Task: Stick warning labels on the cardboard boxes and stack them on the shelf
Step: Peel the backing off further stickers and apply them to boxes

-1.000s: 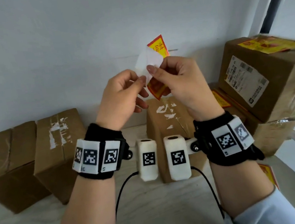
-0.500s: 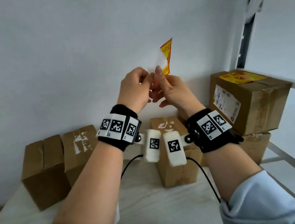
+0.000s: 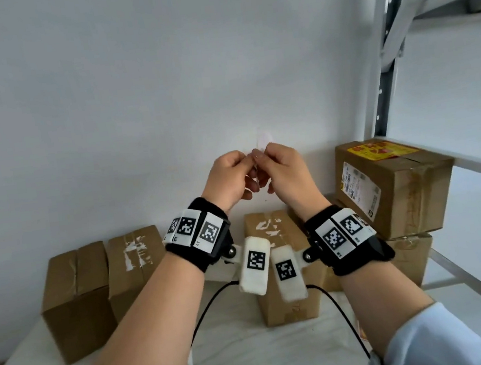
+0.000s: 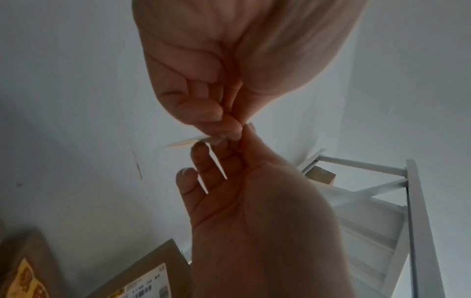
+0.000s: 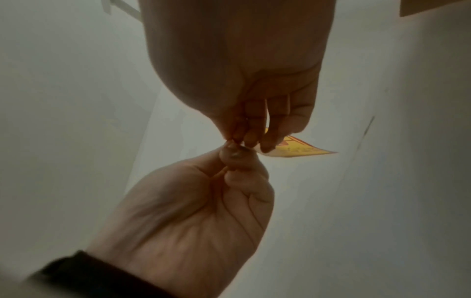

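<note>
— Hands?
— The warning label (image 5: 300, 150) is pinched at one corner by the left hand (image 3: 229, 177) and the right hand (image 3: 284, 170), fingertips meeting.
— Location?
— Held aloft above the cardboard boxes (image 3: 283, 268) on the counter (image 3: 255, 359).

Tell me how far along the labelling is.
Done: one labelled box stacked on the shelf. In hand: left hand and right hand pinch a warning label. Left: three unlabelled boxes on the table.

I see black wristbands (image 3: 201, 241) bearing white fiducial tags, white camera pods (image 3: 255, 265) with black cables, and light blue sleeves (image 3: 431, 343).
</note>
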Tool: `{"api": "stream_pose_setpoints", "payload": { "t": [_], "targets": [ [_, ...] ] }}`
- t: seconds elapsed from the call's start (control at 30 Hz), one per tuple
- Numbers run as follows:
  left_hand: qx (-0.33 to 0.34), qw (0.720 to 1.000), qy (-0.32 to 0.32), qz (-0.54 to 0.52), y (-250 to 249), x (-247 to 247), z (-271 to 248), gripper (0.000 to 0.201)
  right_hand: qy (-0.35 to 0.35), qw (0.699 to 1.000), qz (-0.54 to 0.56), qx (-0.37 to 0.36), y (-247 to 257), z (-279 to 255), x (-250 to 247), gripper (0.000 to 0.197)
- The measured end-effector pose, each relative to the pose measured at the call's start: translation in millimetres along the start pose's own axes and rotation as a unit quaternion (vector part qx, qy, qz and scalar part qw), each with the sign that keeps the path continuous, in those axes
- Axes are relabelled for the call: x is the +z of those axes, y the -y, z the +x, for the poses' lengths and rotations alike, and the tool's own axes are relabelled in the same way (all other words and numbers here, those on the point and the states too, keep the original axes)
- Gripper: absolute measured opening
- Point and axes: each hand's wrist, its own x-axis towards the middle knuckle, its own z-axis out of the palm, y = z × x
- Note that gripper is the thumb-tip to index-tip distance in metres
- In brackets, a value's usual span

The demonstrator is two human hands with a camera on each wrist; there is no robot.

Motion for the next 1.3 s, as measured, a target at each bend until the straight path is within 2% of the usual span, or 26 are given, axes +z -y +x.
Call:
{"api": "stream_pose_setpoints", "payload": {
  "t": [0.13,0.43,0.6,0.73,0.87,1.0,1.1,1.2,1.3],
  "targets": [
    [-0.033,0.999,0.017,-0.036,-2,0,0,0.029,0.018,0.998,0.052,0.038,0,-2,-6,0.032],
    [-0.057,0.997,0.046,-0.021,8,-3,-1,0.031,0.066,0.983,0.141,0.097,-15,-15,-14,0.02],
    [-0.081,0.994,0.071,-0.007,13,-3,-4,0.03,0.066,0.977,0.163,0.123,-21,-25,-17,0.021],
    [-0.076,0.994,0.078,0.016,16,-4,-8,0.03,0.058,0.975,0.171,0.129,-24,-33,-17,0.022],
    [-0.052,0.996,0.054,0.043,19,-2,-15,0.029,0.027,0.981,0.157,0.113,-22,-39,-11,0.026],
    [-0.027,0.998,0.014,0.058,21,0,-21,0.034,-0.029,0.999,0.039,0.014,-18,-39,-9,0.03],
    [-0.01,0.997,0.017,0.068,23,3,-26,0.036,-0.045,0.998,-0.023,-0.033,-14,-40,-9,0.029],
    [0.043,0.991,0.007,0.126,26,5,-31,0.035,-0.049,0.998,-0.021,-0.036,-14,-40,-7,0.032],
    [0.129,0.969,-0.013,0.21,29,7,-35,0.034,-0.034,0.999,0.038,0.001,-16,-39,-5,0.033]
  ]
}}
